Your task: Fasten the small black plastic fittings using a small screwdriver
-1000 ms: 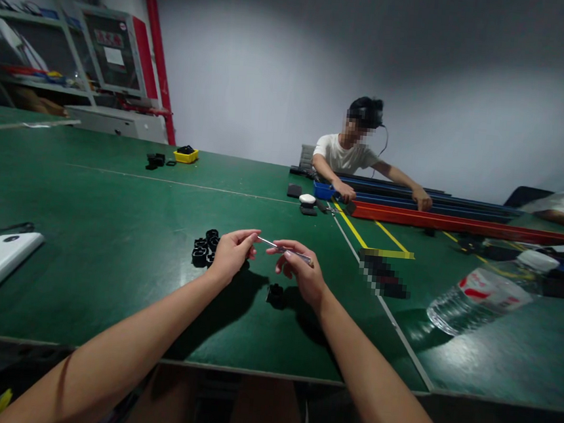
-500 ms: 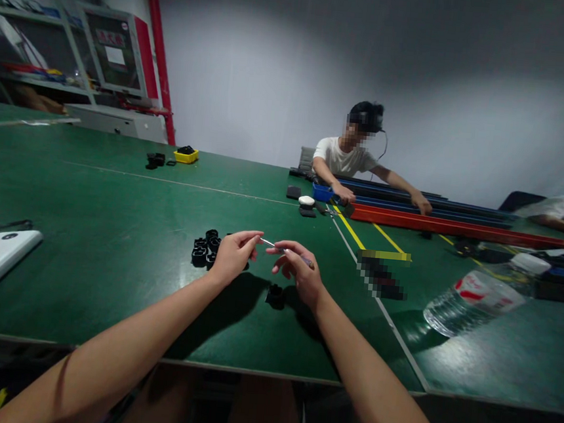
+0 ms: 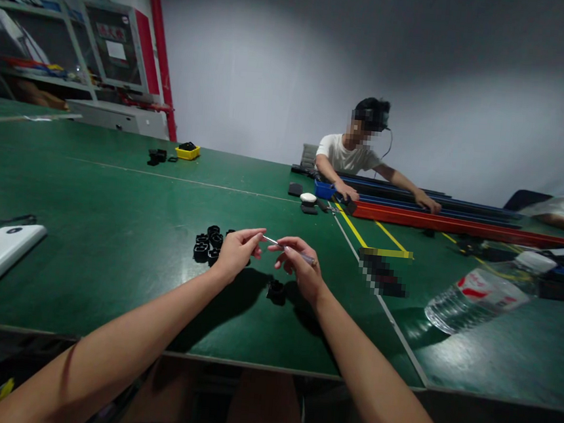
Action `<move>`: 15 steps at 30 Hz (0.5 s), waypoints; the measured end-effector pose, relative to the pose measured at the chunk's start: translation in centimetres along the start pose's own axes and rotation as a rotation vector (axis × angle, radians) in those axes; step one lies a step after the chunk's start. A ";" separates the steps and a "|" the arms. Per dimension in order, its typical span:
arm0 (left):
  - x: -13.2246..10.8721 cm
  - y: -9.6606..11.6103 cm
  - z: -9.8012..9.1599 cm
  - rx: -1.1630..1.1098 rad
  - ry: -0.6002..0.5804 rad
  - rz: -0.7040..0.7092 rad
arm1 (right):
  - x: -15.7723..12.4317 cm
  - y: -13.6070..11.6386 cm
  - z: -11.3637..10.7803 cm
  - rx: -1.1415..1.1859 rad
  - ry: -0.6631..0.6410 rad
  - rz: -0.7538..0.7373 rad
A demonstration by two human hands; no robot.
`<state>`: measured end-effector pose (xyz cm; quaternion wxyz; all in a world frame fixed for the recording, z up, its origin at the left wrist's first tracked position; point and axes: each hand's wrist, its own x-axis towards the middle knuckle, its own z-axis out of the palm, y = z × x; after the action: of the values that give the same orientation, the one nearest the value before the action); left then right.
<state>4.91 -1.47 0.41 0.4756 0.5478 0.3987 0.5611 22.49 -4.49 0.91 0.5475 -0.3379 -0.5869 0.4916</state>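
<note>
Above the green table, my right hand (image 3: pixel 305 274) grips the handle of a slim screwdriver (image 3: pixel 272 241) with a thin metal shaft. The shaft points left, toward my left hand (image 3: pixel 235 255), whose thumb and index finger are pinched at its tip. Any small piece between those fingertips is too small to make out. Beneath the hands, a single black plastic part (image 3: pixel 275 292) rests on the table. Several similar black parts (image 3: pixel 202 248) are clustered beside my left hand, partly hidden behind it.
A white phone-like device (image 3: pixel 1 256) lies at far left, a water bottle (image 3: pixel 479 296) at right. Farther back are a yellow bin (image 3: pixel 187 153), a blue bin (image 3: pixel 324 189) and a long red bar (image 3: pixel 459 223). A co-worker (image 3: pixel 349 153) reaches across the bars; another person's arm shows at far right.
The view has shifted slightly. Both my hands keep nearly the same pose on the screwdriver, and the black parts stay where they were.
</note>
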 end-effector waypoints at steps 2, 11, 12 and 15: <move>0.1 -0.1 0.0 -0.031 0.024 -0.023 | -0.1 -0.3 0.0 -0.026 -0.022 -0.017; -0.1 0.0 -0.3 0.175 -0.010 0.121 | -0.1 -1.0 0.2 -0.094 -0.038 -0.050; -0.1 0.1 -0.4 0.215 -0.011 0.147 | -0.1 -1.0 0.2 -0.092 -0.036 -0.048; -0.3 0.2 -0.4 0.278 -0.014 0.189 | -0.2 -1.0 0.2 -0.077 -0.025 -0.028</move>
<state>4.49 -1.80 0.51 0.3431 0.6472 0.4160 0.5388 22.47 -4.96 1.80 0.5333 -0.3446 -0.6168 0.4651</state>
